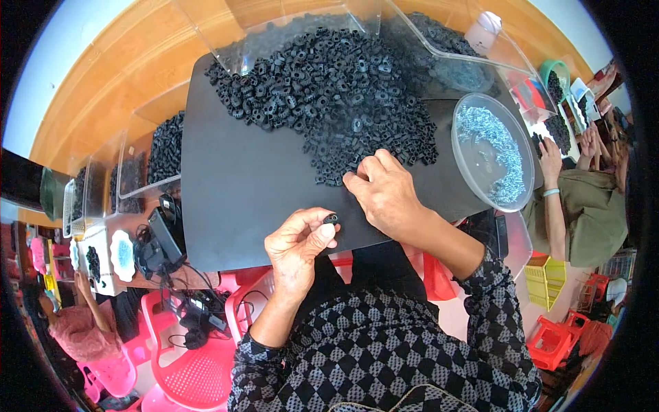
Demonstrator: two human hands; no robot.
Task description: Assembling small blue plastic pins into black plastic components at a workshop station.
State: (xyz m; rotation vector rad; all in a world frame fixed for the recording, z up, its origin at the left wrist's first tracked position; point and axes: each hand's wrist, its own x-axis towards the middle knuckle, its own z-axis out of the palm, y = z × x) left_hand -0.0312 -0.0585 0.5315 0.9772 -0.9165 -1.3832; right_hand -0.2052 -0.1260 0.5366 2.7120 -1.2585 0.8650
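Observation:
Between the thumb and fingers of my left hand [301,246] is a small black plastic part [331,219], held just over the table's near edge. My right hand [386,194] reaches to the near edge of a big pile of small black plastic parts [322,82]. Its fingers are curled and pressed together at the pile; whatever lies between the fingertips is hidden. The pile spreads over the far half of the dark grey table [233,199]. To the right of my right hand stands a round clear tub [461,161] holding many small silvery pieces [504,144].
Clear plastic bins [154,184] with black parts line the left; another clear bin [473,55] stands at the far right. A black device with cables [165,230] sits by the table's left edge. A pink chair [195,371] is below. Other people work on both sides.

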